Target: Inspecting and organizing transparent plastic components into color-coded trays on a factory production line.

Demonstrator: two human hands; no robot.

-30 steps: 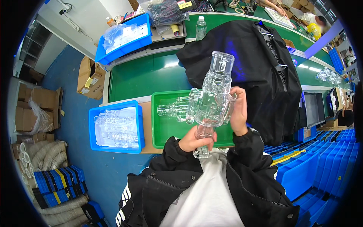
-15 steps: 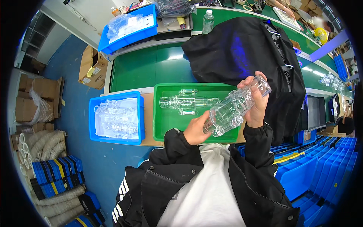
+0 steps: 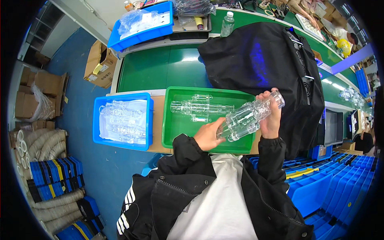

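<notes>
presently, both hands of the person are clamped on one long, clear, glass-like piece with ridged rings and side tubes. the left hand closes around its lower-left end, and the right hand holds it close to the upper-right end. the hands are apart from each other, and the middle of the piece shows between them. this piece is tilted, and it is seen over the right part of a green rectangular plastic tray; whether it touches the tray, i cannot tell. inside the green tray lies a second clear piece of similar form, on its side, with one short tube above and another below its body.

to the left stands a blue rectangular plastic tray, in which clear ridged pieces lie upon a white sheet. between the two trays, a strip of brown cardboard is visible. beyond them is a green-topped bench, and a large black cloth is draped at its right. near the far-left edge of this cloth, a clear bottle with a white cap stands upright. at the right of the person, many blue plastic bins are stacked.
</notes>
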